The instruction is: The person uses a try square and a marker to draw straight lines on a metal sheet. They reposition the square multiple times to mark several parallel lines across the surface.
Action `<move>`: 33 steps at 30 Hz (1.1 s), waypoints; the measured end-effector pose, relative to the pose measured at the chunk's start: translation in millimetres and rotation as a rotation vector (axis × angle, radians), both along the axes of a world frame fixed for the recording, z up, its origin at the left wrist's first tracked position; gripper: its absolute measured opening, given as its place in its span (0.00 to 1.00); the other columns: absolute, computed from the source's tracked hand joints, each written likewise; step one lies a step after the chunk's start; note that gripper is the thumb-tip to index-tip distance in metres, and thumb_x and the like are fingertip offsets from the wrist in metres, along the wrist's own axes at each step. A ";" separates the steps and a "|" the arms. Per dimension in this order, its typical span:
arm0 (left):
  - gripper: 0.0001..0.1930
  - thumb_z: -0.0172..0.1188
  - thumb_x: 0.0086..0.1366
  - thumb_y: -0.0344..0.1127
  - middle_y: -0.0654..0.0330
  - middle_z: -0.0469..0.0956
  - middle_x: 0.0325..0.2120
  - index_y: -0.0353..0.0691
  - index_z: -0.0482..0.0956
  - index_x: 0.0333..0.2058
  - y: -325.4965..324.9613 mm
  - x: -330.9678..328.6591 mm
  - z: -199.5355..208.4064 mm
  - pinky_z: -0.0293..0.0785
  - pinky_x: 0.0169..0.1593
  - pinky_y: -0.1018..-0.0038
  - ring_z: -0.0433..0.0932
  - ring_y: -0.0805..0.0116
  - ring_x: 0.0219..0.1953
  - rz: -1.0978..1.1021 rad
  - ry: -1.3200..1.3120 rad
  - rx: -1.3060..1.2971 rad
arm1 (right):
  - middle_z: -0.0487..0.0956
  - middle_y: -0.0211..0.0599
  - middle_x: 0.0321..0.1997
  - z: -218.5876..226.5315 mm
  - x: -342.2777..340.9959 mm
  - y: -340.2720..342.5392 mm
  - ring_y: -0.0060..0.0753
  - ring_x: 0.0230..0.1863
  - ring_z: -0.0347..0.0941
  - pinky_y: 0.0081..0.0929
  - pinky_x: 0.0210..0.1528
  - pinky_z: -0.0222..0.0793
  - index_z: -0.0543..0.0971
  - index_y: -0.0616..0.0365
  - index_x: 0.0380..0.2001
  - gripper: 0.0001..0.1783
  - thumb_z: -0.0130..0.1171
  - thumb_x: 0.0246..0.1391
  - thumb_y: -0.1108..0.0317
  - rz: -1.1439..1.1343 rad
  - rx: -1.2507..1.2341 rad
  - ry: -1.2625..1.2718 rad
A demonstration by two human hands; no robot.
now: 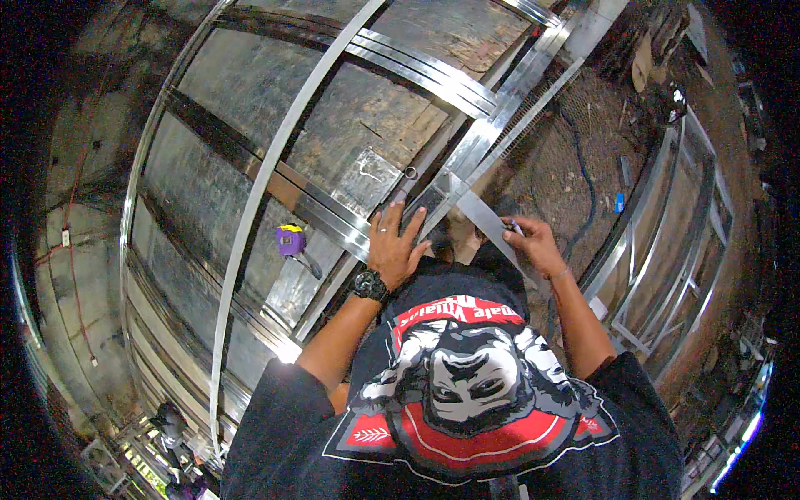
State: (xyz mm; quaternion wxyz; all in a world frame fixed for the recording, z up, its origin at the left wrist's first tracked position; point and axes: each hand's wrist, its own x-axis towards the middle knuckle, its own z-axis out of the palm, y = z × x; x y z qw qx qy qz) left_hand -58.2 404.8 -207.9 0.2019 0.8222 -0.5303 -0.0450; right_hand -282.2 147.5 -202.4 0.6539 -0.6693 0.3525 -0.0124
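My left hand [396,243] lies flat with its fingers apart on a shiny metal frame [332,215], beside the crossing of two bars. A ring and a dark wristwatch are on that arm. My right hand [536,247] is closed in a pinch round a slim pen-like thing [515,227], mostly hidden by the fingers. Between the hands, a flat metal strip [487,218] sticks out at an angle from the frame's edge, like the blade of a square. A purple and yellow tape measure [290,240] rests left of my left hand, on the board inside the frame.
A long curved-looking metal strip [265,171] crosses the frame. To the right, another metal frame [667,250] stands near a dark cable [581,158] and a small blue object [619,202] on the dirt floor. A person [172,433] is at the far lower left.
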 end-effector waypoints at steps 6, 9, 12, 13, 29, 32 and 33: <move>0.32 0.66 0.64 0.52 0.46 0.70 0.62 0.49 0.72 0.63 -12.1 0.4 0.1 0.54 0.68 0.40 0.68 0.46 0.66 0.025 -0.110 -0.104 | 0.87 0.29 0.42 -16.3 -6.1 8.2 0.22 0.40 0.79 0.24 0.47 0.75 0.85 0.61 0.51 0.19 0.70 0.56 0.71 0.060 -0.044 -0.033; 0.30 0.65 0.64 0.54 0.49 0.73 0.59 0.49 0.73 0.62 -12.7 0.5 3.7 0.53 0.68 0.43 0.71 0.51 0.64 0.045 -0.088 -0.044 | 0.86 0.27 0.40 -6.5 -1.2 17.1 0.20 0.39 0.78 0.23 0.45 0.75 0.85 0.61 0.51 0.19 0.70 0.56 0.71 0.028 0.019 -0.016; 0.30 0.62 0.65 0.59 0.50 0.77 0.56 0.48 0.76 0.60 -16.4 1.4 6.0 0.54 0.67 0.45 0.73 0.51 0.61 0.040 -0.093 0.003 | 0.85 0.25 0.38 -14.1 -3.6 17.3 0.19 0.37 0.76 0.22 0.41 0.73 0.85 0.61 0.51 0.19 0.71 0.56 0.69 0.043 0.020 -0.033; 0.30 0.62 0.65 0.59 0.50 0.77 0.55 0.48 0.76 0.59 -16.5 1.0 7.6 0.55 0.67 0.45 0.73 0.51 0.60 0.053 -0.083 -0.013 | 0.85 0.25 0.37 -14.0 -2.8 19.3 0.19 0.36 0.76 0.22 0.40 0.73 0.85 0.61 0.50 0.19 0.71 0.56 0.69 0.051 0.017 -0.042; 0.24 0.66 0.62 0.55 0.46 0.76 0.54 0.51 0.79 0.53 -32.8 6.7 0.2 0.68 0.58 0.50 0.74 0.44 0.55 0.074 0.018 -0.100 | 0.84 0.25 0.41 0.4 3.9 23.5 0.19 0.42 0.76 0.22 0.49 0.71 0.84 0.63 0.52 0.19 0.69 0.57 0.71 0.093 0.092 0.006; 0.22 0.65 0.64 0.54 0.44 0.74 0.56 0.52 0.80 0.52 -41.0 10.8 -0.9 0.68 0.58 0.49 0.74 0.42 0.57 0.013 0.033 -0.082 | 0.84 0.27 0.42 -7.4 1.6 23.3 0.21 0.43 0.76 0.23 0.50 0.72 0.84 0.63 0.52 0.20 0.69 0.57 0.71 0.113 0.019 -0.006; 0.22 0.64 0.64 0.54 0.43 0.73 0.57 0.52 0.80 0.52 -43.9 12.4 -1.6 0.68 0.58 0.49 0.74 0.42 0.57 -0.018 0.024 -0.087 | 0.85 0.27 0.43 -10.2 0.7 22.2 0.21 0.43 0.76 0.23 0.50 0.72 0.84 0.63 0.52 0.20 0.69 0.56 0.71 0.117 0.011 0.000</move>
